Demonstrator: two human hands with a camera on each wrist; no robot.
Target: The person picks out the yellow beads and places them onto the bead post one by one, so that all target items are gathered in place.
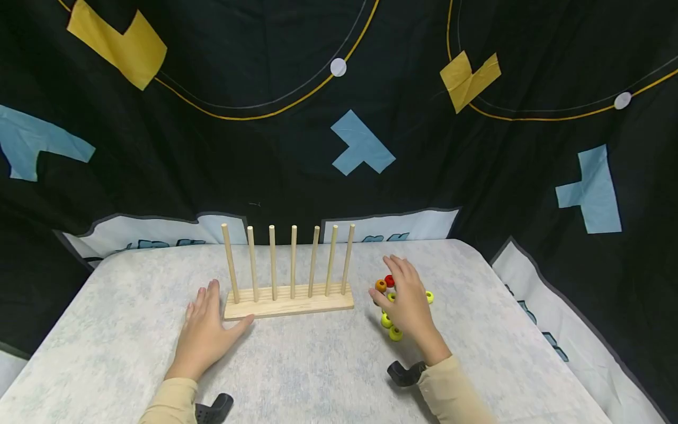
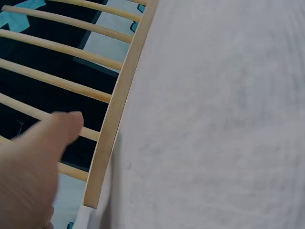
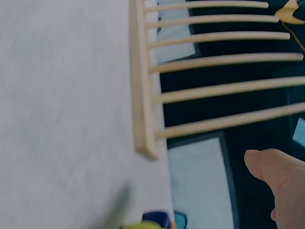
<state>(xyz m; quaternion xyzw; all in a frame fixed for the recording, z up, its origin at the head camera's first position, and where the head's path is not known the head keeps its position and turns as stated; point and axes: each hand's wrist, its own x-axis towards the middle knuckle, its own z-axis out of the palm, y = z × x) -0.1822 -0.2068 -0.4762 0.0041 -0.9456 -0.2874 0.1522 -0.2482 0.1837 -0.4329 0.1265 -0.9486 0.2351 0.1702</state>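
Observation:
A wooden peg stand (image 1: 288,304) with several upright dowels rises from the middle of the table. My left hand (image 1: 203,335) is at its left end, fingers stretched forward and thumb by the base's front corner; whether it touches the wood I cannot tell. My right hand (image 1: 408,303) hovers over a cluster of small beads right of the stand, thumb and fingers apart, holding nothing. Among them are a red bead (image 1: 389,280), an orange bead (image 1: 380,285) and several yellow-green beads (image 1: 395,334). A dark blue bead (image 3: 157,218) shows in the right wrist view. The right hand hides part of the cluster.
A pale mottled cloth covers the table (image 1: 296,371). Behind it hangs a black curtain (image 1: 254,165) with blue and yellow patches. Black straps or mounts (image 1: 405,374) sit at both wrists, below the hands.

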